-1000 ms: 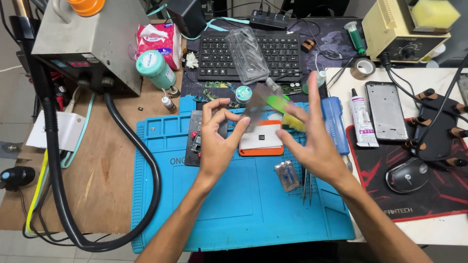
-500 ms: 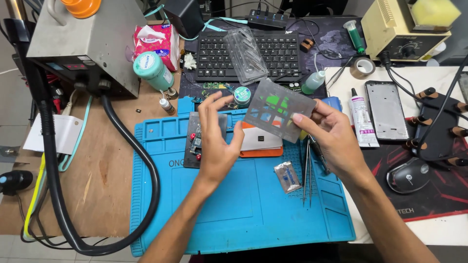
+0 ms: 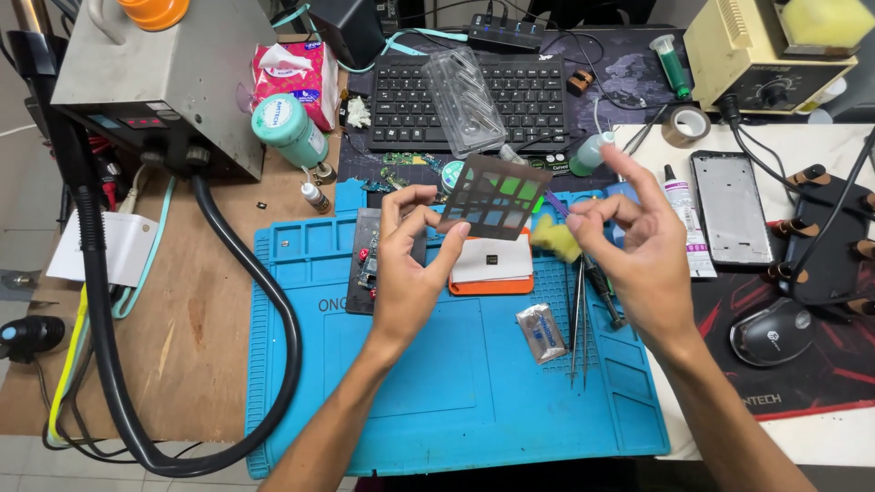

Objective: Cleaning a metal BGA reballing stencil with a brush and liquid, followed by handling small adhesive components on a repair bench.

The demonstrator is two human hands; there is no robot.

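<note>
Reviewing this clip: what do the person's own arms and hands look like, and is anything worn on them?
Both forearms are bare as far as the frame shows, with no sleeves visible. The left hand and right hand wear no gloves. No rings, watch or wrist strap can be seen, and the fingers are uncovered.
</note>
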